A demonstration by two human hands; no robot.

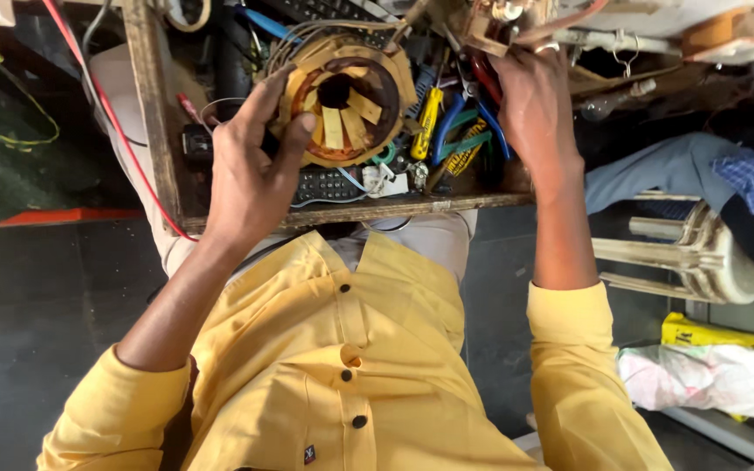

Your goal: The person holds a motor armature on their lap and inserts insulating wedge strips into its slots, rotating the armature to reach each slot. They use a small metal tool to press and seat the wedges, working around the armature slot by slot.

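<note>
My left hand [250, 170] grips a round motor stator [346, 100] by its left rim, thumb across the front. The stator has copper windings and several yellow insulation strips around a dark centre hole, and it sits tilted over a wooden tray [368, 211] on my lap. My right hand [530, 105] reaches to the tray's far right corner, where its fingers close on a small tan part with wires [490, 26]; the fingertips are partly hidden. My yellow shirt [351, 366] fills the lower frame.
The tray holds a yellow-handled screwdriver [427, 122], blue-handled pliers [473, 118], a dark remote control [329, 185] and loose wires. A red wire [106, 105] runs down the left side. At the right a person in blue sits on a white stool [709, 253], near a yellow-and-white bag [709, 371].
</note>
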